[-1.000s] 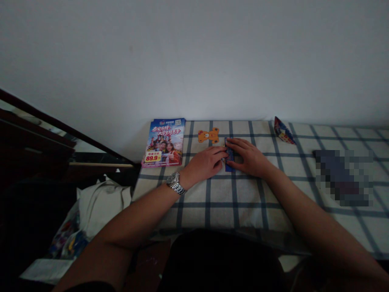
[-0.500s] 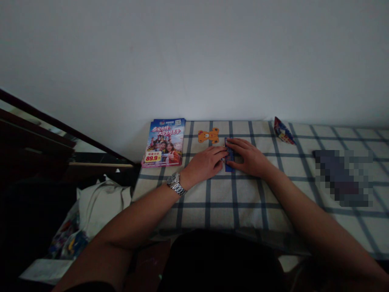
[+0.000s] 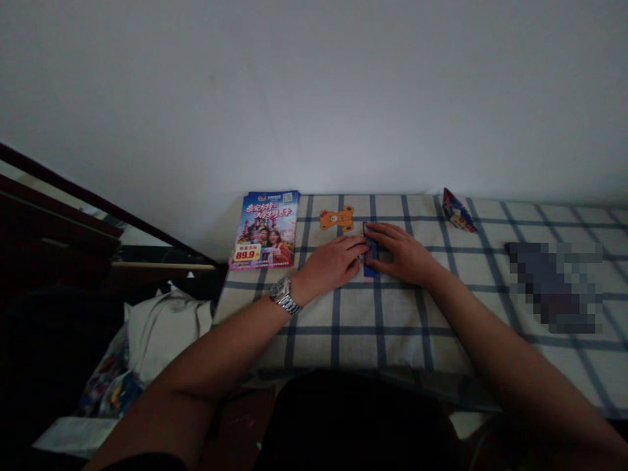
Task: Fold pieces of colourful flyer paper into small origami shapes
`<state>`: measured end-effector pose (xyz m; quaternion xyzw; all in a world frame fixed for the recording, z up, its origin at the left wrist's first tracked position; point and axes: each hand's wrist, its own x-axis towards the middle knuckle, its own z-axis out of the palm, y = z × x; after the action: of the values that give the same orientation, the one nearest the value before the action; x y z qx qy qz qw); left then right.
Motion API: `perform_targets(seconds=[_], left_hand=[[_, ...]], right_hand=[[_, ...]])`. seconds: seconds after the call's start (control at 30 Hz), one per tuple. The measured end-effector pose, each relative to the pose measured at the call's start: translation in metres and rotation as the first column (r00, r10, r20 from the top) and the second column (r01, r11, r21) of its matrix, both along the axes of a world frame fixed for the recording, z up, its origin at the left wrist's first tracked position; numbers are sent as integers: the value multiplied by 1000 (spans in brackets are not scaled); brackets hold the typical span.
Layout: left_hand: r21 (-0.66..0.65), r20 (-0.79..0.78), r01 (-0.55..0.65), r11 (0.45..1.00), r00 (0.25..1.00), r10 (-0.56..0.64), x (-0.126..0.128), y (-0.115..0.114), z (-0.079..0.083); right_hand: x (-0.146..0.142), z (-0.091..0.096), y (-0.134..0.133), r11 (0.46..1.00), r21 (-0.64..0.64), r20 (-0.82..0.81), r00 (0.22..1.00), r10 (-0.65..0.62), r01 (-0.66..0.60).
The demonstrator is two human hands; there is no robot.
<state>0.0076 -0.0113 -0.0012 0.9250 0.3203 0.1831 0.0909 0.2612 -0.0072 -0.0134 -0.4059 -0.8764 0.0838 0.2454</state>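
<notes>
A narrow blue folded flyer (image 3: 370, 269) lies on the checked cloth, partly covered by my fingers. My left hand (image 3: 333, 261), with a metal watch (image 3: 285, 296) at the wrist, presses its fingertips on the flyer's left side. From the right, my right hand (image 3: 402, 256) holds the same flyer, thumb near its close end and fingers near its far end. Just beyond the hands is a flat orange bear figure (image 3: 336, 219). Left of them sits a stack of printed flyers (image 3: 265, 230), its top sheet showing 89.9.
A folded printed paper piece (image 3: 458, 212) stands at the back right. Farther right lies a dark pixelated object (image 3: 552, 284). The checked cloth (image 3: 402, 327) meets a white wall (image 3: 343, 98). A pale bag (image 3: 164, 327) and a dark rail (image 3: 98, 203) are at the left.
</notes>
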Motion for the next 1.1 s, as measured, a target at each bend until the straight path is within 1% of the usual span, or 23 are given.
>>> perform_targets(seconds=[0.3, 0.53, 0.73, 0.93, 1.1], left_hand=[[-4, -38, -13, 1000, 999, 13, 1, -1, 1], [18, -43, 1, 1000, 999, 0, 1, -1, 1], [19, -69, -2, 1000, 998, 3, 1, -2, 3], [18, -53, 7, 1000, 999, -6, 1, -1, 1], [17, -59, 2, 1000, 998, -1, 1, -1, 3]], right_hand=[[1, -2, 1, 1000, -11, -24, 1000, 13, -13], [1, -2, 2, 1000, 8, -15, 1000, 17, -16], [1, -2, 1, 1000, -4, -25, 1000, 10, -10], [1, -1, 1, 1000, 6, -12, 1000, 19, -18], [1, -1, 1, 1000, 5, -8, 1000, 11, -11]])
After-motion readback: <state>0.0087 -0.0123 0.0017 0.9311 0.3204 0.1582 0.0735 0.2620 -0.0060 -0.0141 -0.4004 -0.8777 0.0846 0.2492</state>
